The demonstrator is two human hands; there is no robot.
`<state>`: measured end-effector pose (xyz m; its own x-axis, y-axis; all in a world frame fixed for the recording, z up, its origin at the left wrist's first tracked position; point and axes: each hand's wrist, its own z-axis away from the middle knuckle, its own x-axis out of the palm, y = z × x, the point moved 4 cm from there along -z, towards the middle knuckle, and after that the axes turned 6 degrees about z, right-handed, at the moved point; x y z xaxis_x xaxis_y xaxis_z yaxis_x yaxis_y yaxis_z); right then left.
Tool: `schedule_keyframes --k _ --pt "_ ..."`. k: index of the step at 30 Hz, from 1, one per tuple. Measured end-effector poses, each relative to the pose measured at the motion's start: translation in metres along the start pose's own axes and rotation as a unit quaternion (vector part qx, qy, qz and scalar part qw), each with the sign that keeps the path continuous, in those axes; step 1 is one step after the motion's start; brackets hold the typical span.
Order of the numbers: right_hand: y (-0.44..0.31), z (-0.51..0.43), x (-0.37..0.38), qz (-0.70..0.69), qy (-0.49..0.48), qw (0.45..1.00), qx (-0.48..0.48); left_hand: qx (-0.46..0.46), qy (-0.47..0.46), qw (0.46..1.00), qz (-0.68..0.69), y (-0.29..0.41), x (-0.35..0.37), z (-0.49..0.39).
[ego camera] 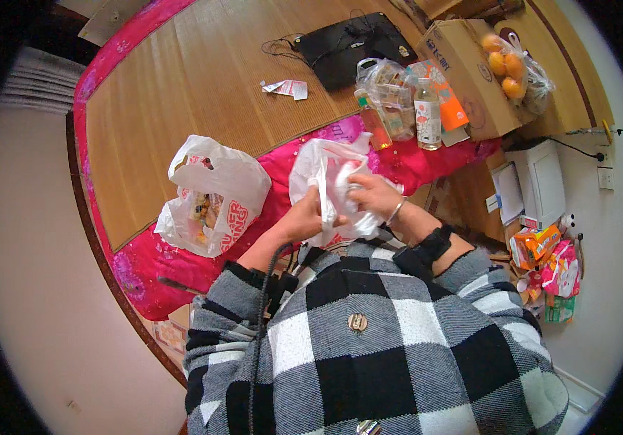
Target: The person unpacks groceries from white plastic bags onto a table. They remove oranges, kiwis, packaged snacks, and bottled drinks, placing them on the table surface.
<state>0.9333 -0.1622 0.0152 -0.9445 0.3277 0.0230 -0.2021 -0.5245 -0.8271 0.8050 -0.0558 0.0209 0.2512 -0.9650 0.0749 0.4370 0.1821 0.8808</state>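
A white plastic carrier bag is directly in front of me at the bed's near edge, its mouth pulled apart. My left hand grips the bag's rim, thumb and fingers closed on the film. At the opening, my right hand, with a bangle at the wrist, has its fingers curled round a blurred white object. Some red shows at the top of that object; its kind is unclear, and the bag's film partly hides it. To the left stands a second white carrier bag with red print, packaged food showing through its opening.
A pink bedspread borders a woven mat. Beyond lie a black laptop with cables and a paper slip. Bottles, a clear bag, a cardboard box and bagged oranges stand at right.
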Motion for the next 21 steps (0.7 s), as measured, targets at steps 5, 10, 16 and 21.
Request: schedule_keyframes --k 5,10,16,21 --pt "-0.076 -0.006 0.028 0.128 -0.050 0.965 -0.223 0.161 0.110 0.962 -0.191 0.043 -0.028 0.002" --pt "-0.091 -0.012 -0.004 -0.108 -0.059 0.983 -0.139 0.318 0.468 0.807 -0.168 0.085 -0.188 0.085" --pt "-0.034 -0.015 -0.009 -0.118 0.068 0.989 0.055 0.193 0.635 0.580 -0.472 0.115 -0.334 0.237" --pt "-0.008 -0.017 0.016 -0.079 0.072 0.989 0.103 0.087 0.678 0.553 -0.475 -0.014 -0.412 0.273"
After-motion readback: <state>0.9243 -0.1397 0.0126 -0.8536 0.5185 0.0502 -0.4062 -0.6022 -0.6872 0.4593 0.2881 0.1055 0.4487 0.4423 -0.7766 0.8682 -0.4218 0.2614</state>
